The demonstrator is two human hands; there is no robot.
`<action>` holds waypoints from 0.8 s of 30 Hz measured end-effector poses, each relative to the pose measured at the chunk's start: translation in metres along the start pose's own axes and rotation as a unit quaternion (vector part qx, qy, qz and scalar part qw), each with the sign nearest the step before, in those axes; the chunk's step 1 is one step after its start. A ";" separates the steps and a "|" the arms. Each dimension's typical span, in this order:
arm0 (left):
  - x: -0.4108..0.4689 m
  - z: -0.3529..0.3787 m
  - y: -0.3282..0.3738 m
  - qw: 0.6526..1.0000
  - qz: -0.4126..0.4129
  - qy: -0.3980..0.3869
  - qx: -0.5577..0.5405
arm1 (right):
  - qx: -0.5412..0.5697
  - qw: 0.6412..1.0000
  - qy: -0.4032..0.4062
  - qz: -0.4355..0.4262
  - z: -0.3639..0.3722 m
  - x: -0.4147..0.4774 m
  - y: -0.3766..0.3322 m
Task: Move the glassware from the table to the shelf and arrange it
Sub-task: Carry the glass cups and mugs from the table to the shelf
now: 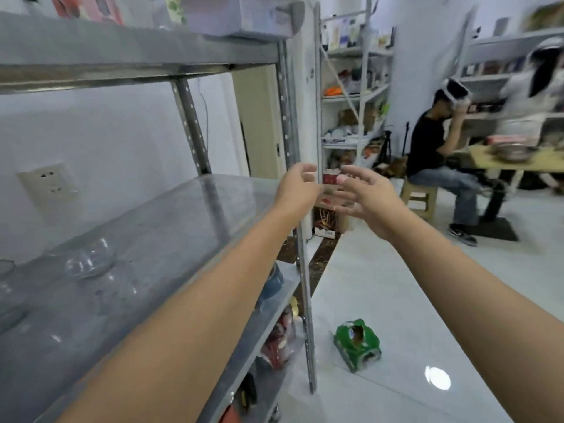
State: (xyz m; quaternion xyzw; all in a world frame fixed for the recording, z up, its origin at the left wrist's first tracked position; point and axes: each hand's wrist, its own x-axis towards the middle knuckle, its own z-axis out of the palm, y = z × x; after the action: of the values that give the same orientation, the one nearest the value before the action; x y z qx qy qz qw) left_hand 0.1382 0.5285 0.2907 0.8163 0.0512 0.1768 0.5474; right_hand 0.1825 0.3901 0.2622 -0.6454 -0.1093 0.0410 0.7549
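Note:
A grey metal shelf point(171, 227) fills the left half of the view. On its middle board lies a clear glass bowl point(90, 261), and more clear glassware point(9, 303) stands blurred at the far left edge. Both my arms stretch forward past the shelf's right front post. My left hand point(297, 186) is open, fingers curled and apart, holding nothing. My right hand point(364, 190) is also open with spread fingers and nothing in it. The two hands hang close together in the air, to the right of the shelf board.
The shelf's front post point(302, 239) stands just below my left hand. A green toy-like packet point(357, 345) lies on the white tiled floor. A seated person point(436, 160) and a standing person point(531, 96) are at a wooden table point(518, 163) at the right. More racks point(351, 96) stand behind.

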 end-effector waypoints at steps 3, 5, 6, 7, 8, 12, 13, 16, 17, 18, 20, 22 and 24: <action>-0.003 0.067 0.020 0.998 0.004 -0.059 -0.016 | -0.004 0.998 0.056 -0.007 -0.070 -0.018 -0.007; -0.008 0.115 0.030 0.994 0.008 -0.103 -0.035 | -0.005 0.996 0.094 0.000 -0.119 -0.033 -0.009; -0.013 0.139 0.035 0.991 0.013 -0.127 -0.039 | -0.002 0.994 0.111 0.000 -0.144 -0.041 -0.009; -0.019 0.163 0.040 0.987 0.019 -0.151 -0.045 | 0.002 0.992 0.129 -0.002 -0.169 -0.049 -0.007; -0.027 0.187 0.043 0.983 0.023 -0.173 -0.050 | 0.003 0.989 0.145 -0.003 -0.193 -0.058 -0.004; -0.060 0.279 0.047 0.967 0.023 -0.246 -0.066 | 0.005 0.978 0.206 0.011 -0.279 -0.098 0.015; -0.069 0.301 0.046 0.962 0.018 -0.265 -0.067 | 0.006 0.975 0.221 0.015 -0.297 -0.108 0.020; -0.092 0.361 0.043 0.949 0.010 -0.309 -0.062 | 0.011 0.960 0.278 0.028 -0.347 -0.141 0.035; -0.100 0.380 0.043 0.943 0.010 -0.326 -0.064 | 0.014 0.953 0.301 0.031 -0.362 -0.152 0.038; -0.108 0.398 0.043 0.936 0.010 -0.345 -0.067 | 0.016 0.946 0.324 0.032 -0.377 -0.164 0.042; -0.126 0.433 0.040 0.919 0.010 -0.388 -0.066 | 0.013 0.929 0.369 0.032 -0.403 -0.189 0.051; -0.148 0.466 0.034 0.896 0.015 -0.439 -0.065 | 0.008 0.909 0.414 0.037 -0.427 -0.220 0.062; -0.174 0.496 0.030 0.869 0.024 -0.490 -0.067 | 0.008 0.884 0.465 0.045 -0.447 -0.259 0.072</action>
State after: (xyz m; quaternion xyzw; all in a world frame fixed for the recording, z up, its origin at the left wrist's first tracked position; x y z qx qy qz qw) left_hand 0.1433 0.0339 0.1094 0.7607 -0.2550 -0.2294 0.5511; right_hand 0.0339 -0.0823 0.0983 -0.5889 0.2840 -0.2288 0.7212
